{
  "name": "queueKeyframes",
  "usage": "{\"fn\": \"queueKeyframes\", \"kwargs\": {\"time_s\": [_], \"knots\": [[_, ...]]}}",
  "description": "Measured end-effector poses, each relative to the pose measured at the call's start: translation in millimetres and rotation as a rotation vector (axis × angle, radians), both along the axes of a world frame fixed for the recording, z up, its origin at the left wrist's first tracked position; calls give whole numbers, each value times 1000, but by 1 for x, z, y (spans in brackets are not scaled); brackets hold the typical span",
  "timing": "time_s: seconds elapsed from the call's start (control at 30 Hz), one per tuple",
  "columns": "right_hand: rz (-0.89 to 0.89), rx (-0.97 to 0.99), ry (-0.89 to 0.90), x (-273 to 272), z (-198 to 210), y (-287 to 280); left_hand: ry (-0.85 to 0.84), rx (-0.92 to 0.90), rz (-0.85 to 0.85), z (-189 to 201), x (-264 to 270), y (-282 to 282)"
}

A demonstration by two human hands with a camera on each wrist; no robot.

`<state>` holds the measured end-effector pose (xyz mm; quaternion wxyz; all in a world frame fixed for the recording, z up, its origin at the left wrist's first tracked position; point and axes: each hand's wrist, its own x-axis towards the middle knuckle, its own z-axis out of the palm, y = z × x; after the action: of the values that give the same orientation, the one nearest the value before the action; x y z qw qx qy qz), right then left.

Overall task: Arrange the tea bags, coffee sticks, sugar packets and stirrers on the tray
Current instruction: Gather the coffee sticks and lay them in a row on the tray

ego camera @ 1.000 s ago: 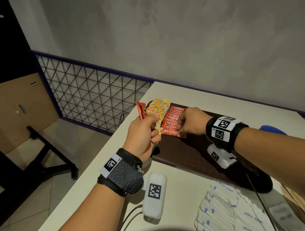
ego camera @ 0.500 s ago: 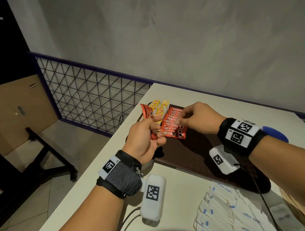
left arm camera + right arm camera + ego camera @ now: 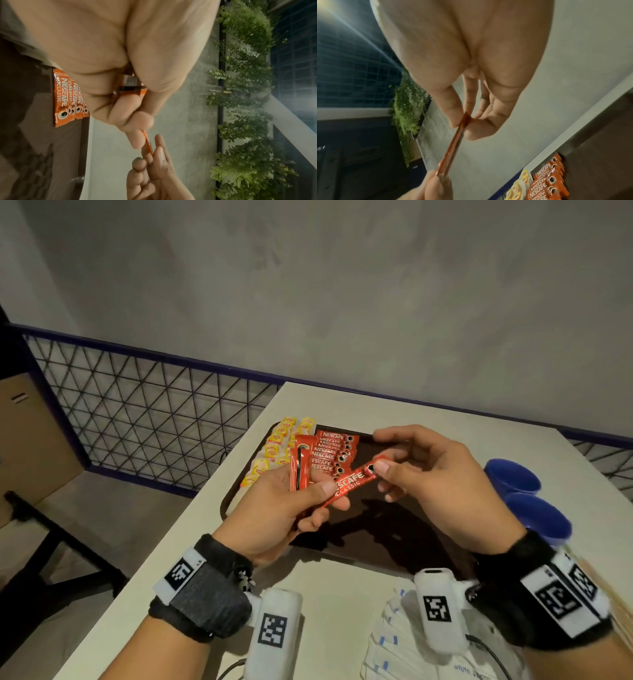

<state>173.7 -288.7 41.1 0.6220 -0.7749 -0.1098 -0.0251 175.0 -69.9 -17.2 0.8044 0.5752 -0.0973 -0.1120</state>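
Note:
A dark brown tray (image 3: 404, 542) lies on the white table. At its far left are yellow tea bags (image 3: 274, 446) and a row of several red coffee sticks (image 3: 334, 453). My left hand (image 3: 291, 501) grips a small bunch of coffee sticks (image 3: 300, 462) above the tray's near-left part. One red coffee stick (image 3: 349, 482) slants out of that bunch, and my right hand (image 3: 411, 470) pinches its far end between thumb and fingers. The right wrist view shows that pinched coffee stick (image 3: 455, 143) edge on, and the left wrist view shows the laid coffee sticks (image 3: 68, 97).
White sugar packets (image 3: 404, 645) lie heaped on the table at the near right. Two blue cups (image 3: 527, 501) stand right of the tray. A wire-mesh railing (image 3: 144, 412) runs past the table's left edge, with the floor below.
Both hands have lifted off the laid row and drawn toward me. My right hand, which was at the laid sticks, now pinches one stick from my left hand's bunch.

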Motion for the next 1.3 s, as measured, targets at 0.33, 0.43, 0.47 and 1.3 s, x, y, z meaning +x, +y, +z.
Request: {"fn": "queueKeyframes", "kwargs": {"time_s": [0.33,0.43,0.47,1.3], "knots": [[91,-190,94,5,0,-11,94,-190,134,0,4,-1],[81,-265,88,8,-3,-14,51,-125,159,4,1,0],[82,-261,91,9,-4,-15,13,-61,188,4,1,0],[93,-10,217,20,-11,-32,-587,1420,196,73,1,-42]]}}
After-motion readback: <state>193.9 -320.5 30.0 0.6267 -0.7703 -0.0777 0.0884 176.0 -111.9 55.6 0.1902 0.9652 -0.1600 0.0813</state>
